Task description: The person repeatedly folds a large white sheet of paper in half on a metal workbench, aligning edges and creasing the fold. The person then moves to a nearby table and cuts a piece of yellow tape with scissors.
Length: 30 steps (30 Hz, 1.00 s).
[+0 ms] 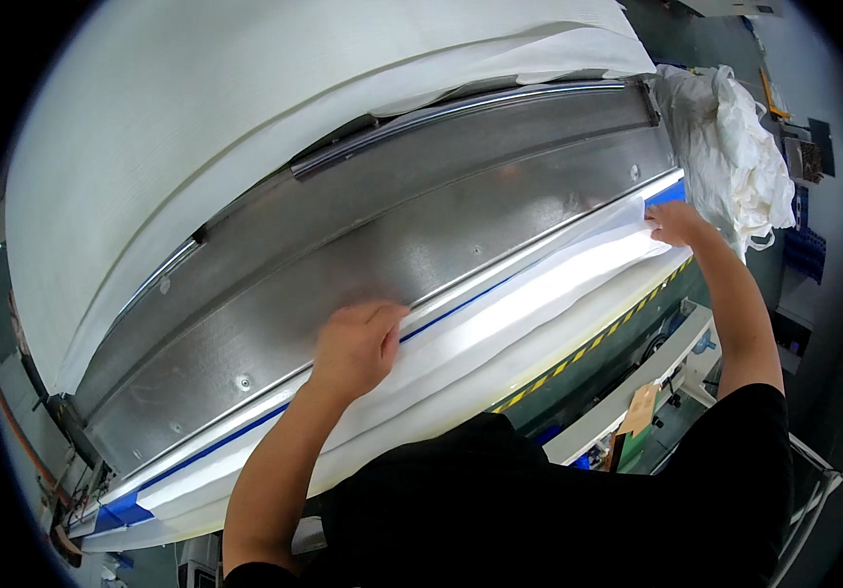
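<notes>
A long strip of white fabric (pixel 529 304) lies along the front edge of a wide metal machine bed (pixel 392 245). My left hand (pixel 355 345) presses flat on the fabric near its middle, fingers curled against the bed's lower rail with its blue strip (pixel 460 306). Far out to the right, my right hand (pixel 678 223) pinches the fabric's end corner. A huge roll of white fabric (pixel 245 108) fills the view above the bed.
A crumpled pile of white fabric (pixel 735 147) hangs at the right end of the machine. A yellow-and-black hazard stripe (pixel 588 348) runs along the green machine front. Below to the right are a white frame and a brown cardboard piece (pixel 640 410).
</notes>
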Tool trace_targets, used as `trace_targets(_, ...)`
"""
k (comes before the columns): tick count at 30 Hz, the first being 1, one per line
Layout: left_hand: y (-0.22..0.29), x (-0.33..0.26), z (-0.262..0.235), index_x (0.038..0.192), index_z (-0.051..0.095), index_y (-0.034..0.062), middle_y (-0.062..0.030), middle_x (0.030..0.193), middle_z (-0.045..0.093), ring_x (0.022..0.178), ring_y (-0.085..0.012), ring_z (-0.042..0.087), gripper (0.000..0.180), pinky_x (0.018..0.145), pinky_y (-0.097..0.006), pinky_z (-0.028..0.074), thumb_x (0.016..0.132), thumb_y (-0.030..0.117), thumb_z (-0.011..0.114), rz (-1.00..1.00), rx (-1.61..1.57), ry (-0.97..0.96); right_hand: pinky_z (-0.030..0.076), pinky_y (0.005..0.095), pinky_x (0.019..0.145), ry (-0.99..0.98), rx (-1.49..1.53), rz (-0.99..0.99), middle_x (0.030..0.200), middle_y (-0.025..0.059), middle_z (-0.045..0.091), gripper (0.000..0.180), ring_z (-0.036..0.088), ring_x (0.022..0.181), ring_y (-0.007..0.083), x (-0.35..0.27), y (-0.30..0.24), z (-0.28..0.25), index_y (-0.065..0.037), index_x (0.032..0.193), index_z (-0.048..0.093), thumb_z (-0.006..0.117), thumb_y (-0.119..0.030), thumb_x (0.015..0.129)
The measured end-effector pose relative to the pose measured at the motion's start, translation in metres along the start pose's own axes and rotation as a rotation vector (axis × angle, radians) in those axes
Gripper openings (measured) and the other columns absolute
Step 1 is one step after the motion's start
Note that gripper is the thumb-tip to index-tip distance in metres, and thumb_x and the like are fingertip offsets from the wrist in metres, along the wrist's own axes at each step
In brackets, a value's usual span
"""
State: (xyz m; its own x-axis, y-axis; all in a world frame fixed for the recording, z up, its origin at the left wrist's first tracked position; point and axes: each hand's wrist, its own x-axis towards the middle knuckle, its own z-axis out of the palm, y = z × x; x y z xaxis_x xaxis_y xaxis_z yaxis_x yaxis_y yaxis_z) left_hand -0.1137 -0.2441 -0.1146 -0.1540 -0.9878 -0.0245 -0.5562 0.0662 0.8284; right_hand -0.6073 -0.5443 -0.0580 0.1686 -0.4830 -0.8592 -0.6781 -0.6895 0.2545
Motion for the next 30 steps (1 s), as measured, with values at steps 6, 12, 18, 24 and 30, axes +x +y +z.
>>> trace_targets(6,-0.009,-0.017,-0.014,0.094,0.067,0.0067,-0.0102,0.093,0.068,0.08,-0.0311,0.064,0.018,0.071,-0.039,0.051,0.078,0.001,0.062,-0.107,-0.004,0.026,0.049,0.0427,0.086,0.058,-0.068,-0.185,0.106,0.0129,0.066,0.039,0.063,0.098,0.0323,0.014,-0.052,-0.032,-0.01,0.113,0.061,0.063,-0.028,0.079)
trace_targets(12,-0.021,-0.043,-0.035,0.097,0.066,0.007,-0.0107,0.092,0.067,0.081,-0.0305,0.064,0.017,0.072,-0.038,0.051,0.082,0.002,0.06,-0.173,0.052,0.076,0.048,0.0403,0.088,0.314,0.09,-0.011,0.109,0.0125,0.063,0.048,0.061,0.101,0.0321,0.006,-0.069,-0.05,-0.012,0.116,0.06,0.074,-0.03,0.073)
trace_targets(18,-0.044,-0.058,-0.077,0.101,0.065,0.0063,-0.0127,0.096,0.066,0.087,-0.03,0.064,0.017,0.074,-0.037,0.051,0.085,0.004,0.059,-0.409,0.115,0.258,0.052,0.0375,0.08,0.343,0.3,0.108,0.101,0.0108,0.067,0.041,0.065,0.092,0.0273,0.01,-0.061,-0.053,-0.01,0.112,0.062,0.072,-0.024,0.075)
trace_targets(24,-0.071,-0.066,-0.09,0.102,0.065,0.006,-0.0142,0.097,0.066,0.087,-0.0325,0.063,0.019,0.074,-0.038,0.051,0.084,0.004,0.059,-0.383,0.346,0.483,0.053,0.0348,0.072,0.918,1.011,0.249,0.083,0.0122,0.07,0.041,0.069,0.076,0.0254,0.064,-0.097,-0.11,-0.003,0.102,0.067,0.064,-0.04,0.084)
trace_targets(30,-0.064,-0.067,-0.081,0.102,0.066,0.0067,-0.0141,0.095,0.066,0.084,-0.032,0.064,0.019,0.073,-0.038,0.051,0.084,0.004,0.06,-0.343,0.275,0.477,0.045,0.029,0.052,0.921,1.67,0.462,0.072,0.0053,0.064,0.043,0.06,0.057,0.0144,0.097,-0.106,-0.215,-0.004,0.088,0.067,0.066,-0.046,0.083)
